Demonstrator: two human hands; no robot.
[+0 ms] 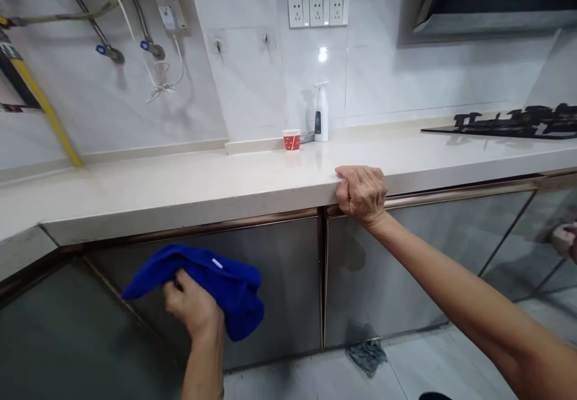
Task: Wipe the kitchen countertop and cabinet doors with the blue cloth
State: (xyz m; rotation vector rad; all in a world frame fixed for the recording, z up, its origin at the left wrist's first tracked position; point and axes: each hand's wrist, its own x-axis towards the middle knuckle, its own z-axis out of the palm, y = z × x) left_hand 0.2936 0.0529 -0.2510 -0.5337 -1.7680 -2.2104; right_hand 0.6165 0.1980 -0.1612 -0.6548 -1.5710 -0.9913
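A person's two bare hands work well apart along a pale kitchen tabletop [193, 183], one raised with a cloth, the other braced on the edge. The left hand [193, 307] is closed on a bright blue cloth [229, 292], thumb and fingers pinched into its near side while the fabric bunches up and spreads out to both sides. A small white label [217, 263] shows on the cloth, which hangs in front of the grey cabinet doors [279, 286], below the level of the tabletop's front edge. The right hand [362, 194] is clamped over that front edge, fingers bent on the upper surface, its forearm reaching in from the lower right. Whether anything lies under its curled fingers cannot be told.

Behind the right hand, a red-and-white paper cup [292, 141] stands upright near the wall, just beside a white spray bottle [321, 117] with a dark label. Wall sockets [318, 12] line the tiles above them. A black gas hob [518, 126] sits toward the right end of the tabletop. Down on the floor [311, 382], a crumpled grey-green rag [367, 358] lies at the foot of the cabinets.
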